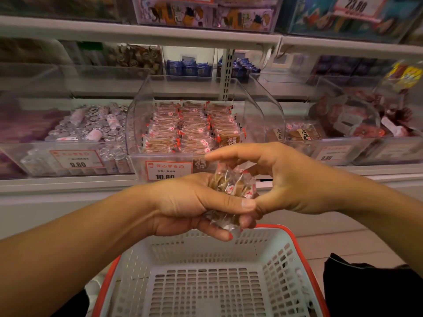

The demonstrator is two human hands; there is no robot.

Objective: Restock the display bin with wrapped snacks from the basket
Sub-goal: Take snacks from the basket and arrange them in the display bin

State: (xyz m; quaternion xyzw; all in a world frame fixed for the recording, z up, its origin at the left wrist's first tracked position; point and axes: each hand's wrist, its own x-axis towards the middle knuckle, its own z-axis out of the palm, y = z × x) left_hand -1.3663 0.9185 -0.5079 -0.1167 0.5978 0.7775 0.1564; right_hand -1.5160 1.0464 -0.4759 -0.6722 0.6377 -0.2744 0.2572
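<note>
My left hand grips a bundle of clear-wrapped brown snacks above the basket. My right hand arches over the bundle from the right. Its thumb lies against the bundle's lower right side, its middle fingers curl onto the wrappers, and its index finger sticks out straight above. The white basket with a red rim sits right below my hands, and its visible floor is bare. The clear display bin stands straight ahead on the shelf, holding three neat rows of the same snacks.
A price tag reading 10.80 is on the bin's front. A bin of silver-wrapped rolls stands to the left, and bins of other packed snacks to the right. Another shelf runs overhead. A dark cloth lies at the lower right.
</note>
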